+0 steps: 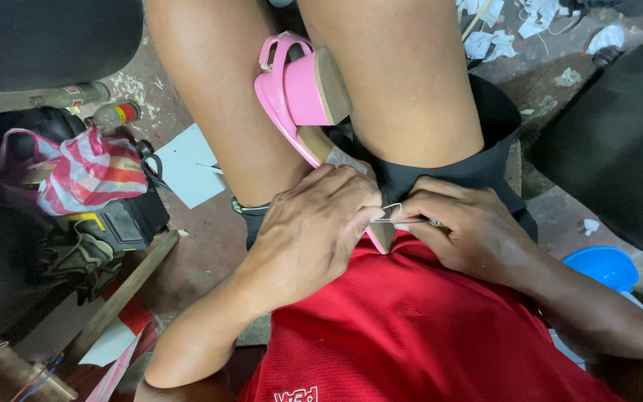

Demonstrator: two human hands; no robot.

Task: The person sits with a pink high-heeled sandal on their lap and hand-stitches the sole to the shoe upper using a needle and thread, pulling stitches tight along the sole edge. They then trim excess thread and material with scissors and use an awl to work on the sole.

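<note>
A pink block-heel sandal (299, 89) lies sole-side up between my knees, its heel pointing away from me and its toe end toward my red shirt. My left hand (314, 227) covers and grips the front part of the sandal. My right hand (466, 223) pinches a thin metal tool with a wire loop (390, 214), its tip at the sandal's toe edge, right against my left fingers. The front of the sandal is mostly hidden under my left hand.
A red-and-white plastic bag (83, 175) and a dark tool bag (106, 231) sit at left, with two small bottles (109, 115) behind. A wooden stick (117, 301) lies lower left. A blue bowl (603, 264) is at right. Paper scraps (511, 26) litter the floor beyond.
</note>
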